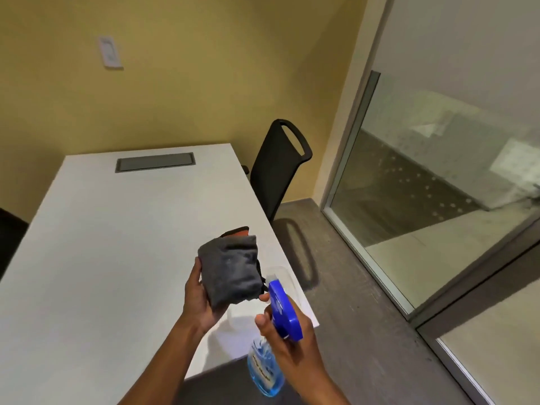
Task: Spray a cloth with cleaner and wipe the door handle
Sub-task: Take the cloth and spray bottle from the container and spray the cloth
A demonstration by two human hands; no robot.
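Note:
My left hand (pixel 201 299) holds a folded grey cloth (pixel 233 270) with an orange edge, raised above the white table's near right corner. My right hand (pixel 289 343) grips a clear spray bottle of blue liquid (pixel 266 372) by its neck. Its blue trigger head (pixel 285 309) points at the cloth from a few centimetres away. A vertical metal bar (pixel 369 92), perhaps the door handle, runs along the glass door's edge at the upper right.
A white table (pixel 102 244) with a grey cable hatch (pixel 155 162) fills the left. A black chair (pixel 277 168) stands at its far right side. Glass panels (pixel 438 185) in metal frames line the right. Grey carpet (pixel 350 287) lies between table and glass.

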